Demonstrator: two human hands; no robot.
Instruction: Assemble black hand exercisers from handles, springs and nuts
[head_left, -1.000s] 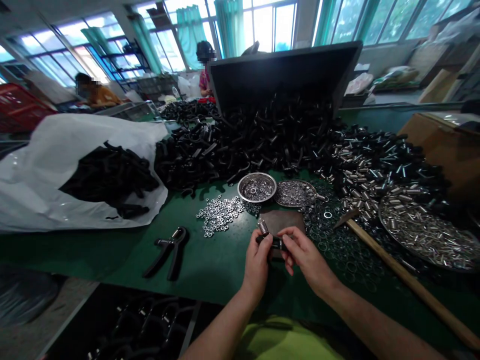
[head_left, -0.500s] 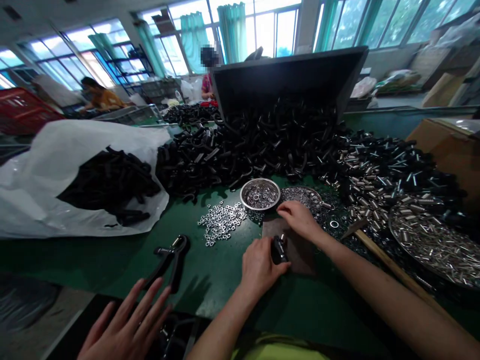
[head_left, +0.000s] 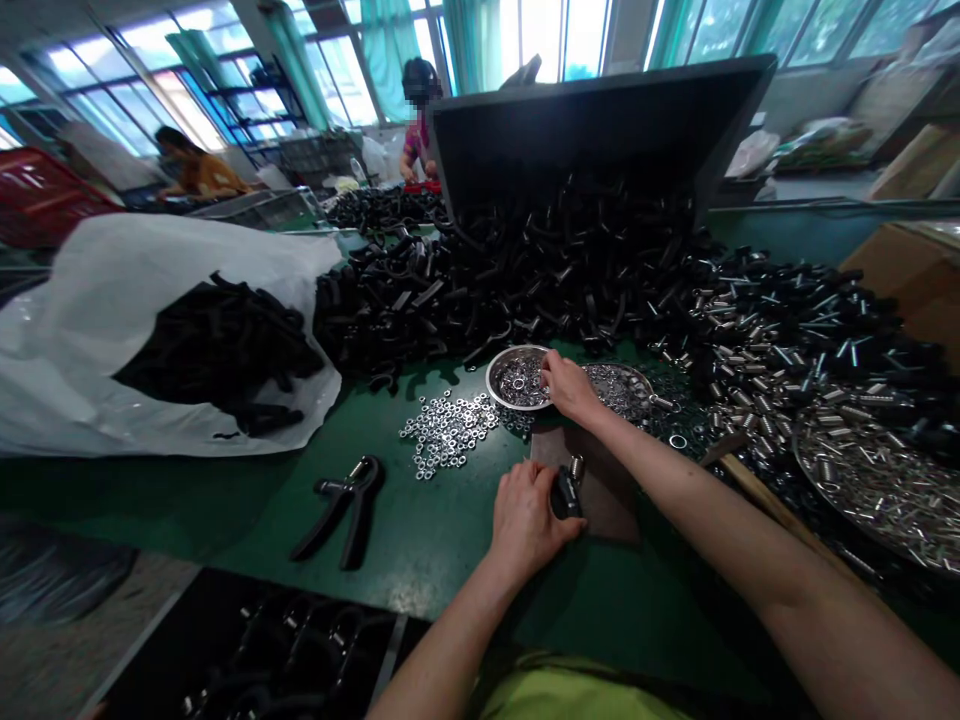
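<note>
My left hand point(head_left: 529, 510) is closed round a black plastic hand-grip piece point(head_left: 568, 492), steadying it on a flat brown plate point(head_left: 611, 505). A small metal spring point(head_left: 577, 467) sticks up at the top of that piece. My right hand point(head_left: 568, 385) reaches over the right rim of a round steel bowl point(head_left: 517, 404) of small metal rings and parts. Its fingertips are pinched together in the bowl; what they hold, if anything, is too small to make out. Left of the bowl lies a spread of metal nuts or washers point(head_left: 450, 430).
A black hand grip exerciser point(head_left: 349, 510) lies on the green table. At front left, a dark box point(head_left: 292, 650) contains more. Black handles point(head_left: 525, 270) heap up behind, some in a white sack point(head_left: 97, 330). Springs point(head_left: 757, 400) and a wooden-handled hammer point(head_left: 780, 510) lie right. Two people sit further back.
My right hand has moved from above the brown plate forward and left into the bowl. The other person's hand at lower left has withdrawn from the hand grip exerciser. My left hand keeps its hold.
</note>
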